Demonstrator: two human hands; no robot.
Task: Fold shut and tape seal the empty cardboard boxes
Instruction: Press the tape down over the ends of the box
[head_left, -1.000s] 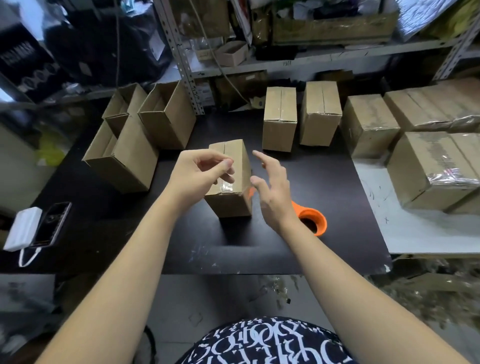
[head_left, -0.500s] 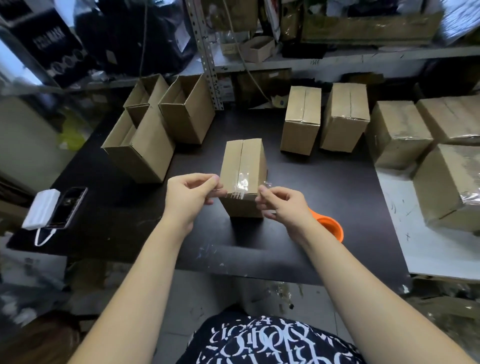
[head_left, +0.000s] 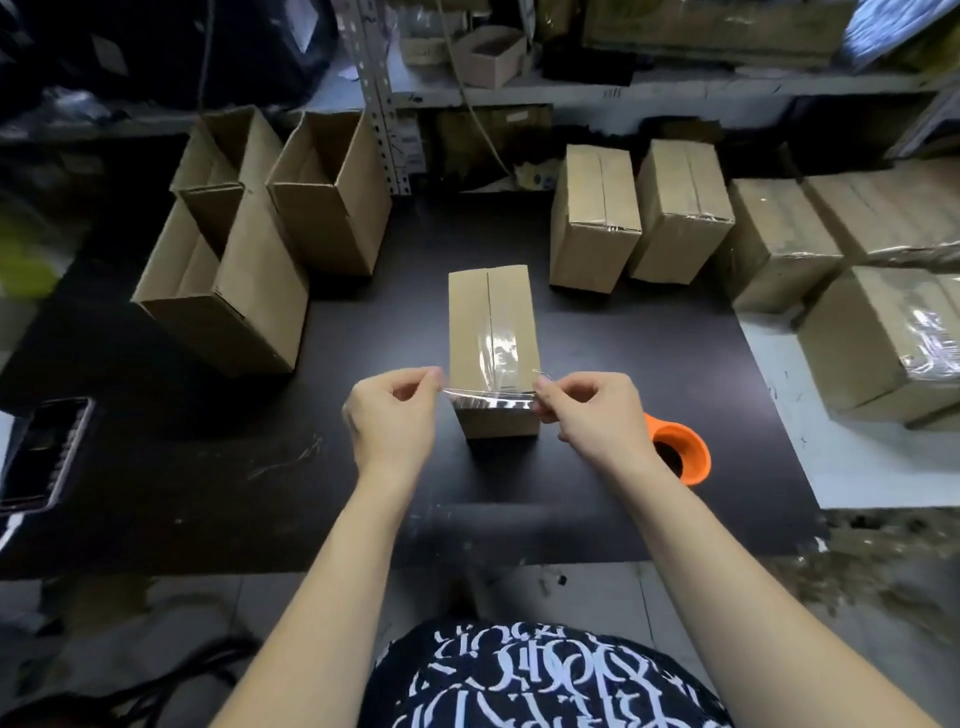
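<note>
A small cardboard box (head_left: 491, 317) stands in the middle of the black table (head_left: 363, 467), flaps folded shut, with clear tape along the near part of its top seam. A strip of clear tape (head_left: 488, 396) stretches across the box's near top edge. My left hand (head_left: 392, 410) pinches the strip's left end and my right hand (head_left: 592, 410) pinches its right end. An orange tape dispenser (head_left: 678, 452) lies on the table just right of my right wrist.
Three open boxes (head_left: 260, 249) stand at the back left. Two taped boxes (head_left: 639, 208) stand at the back centre, and several more sealed ones (head_left: 857, 291) sit on the white surface to the right. A phone (head_left: 47, 452) lies at the left edge. Shelving rises behind.
My hands dropped from beside the box's top to its near edge and pulled a tape strip taut between them. The view shifted closer over the box.
</note>
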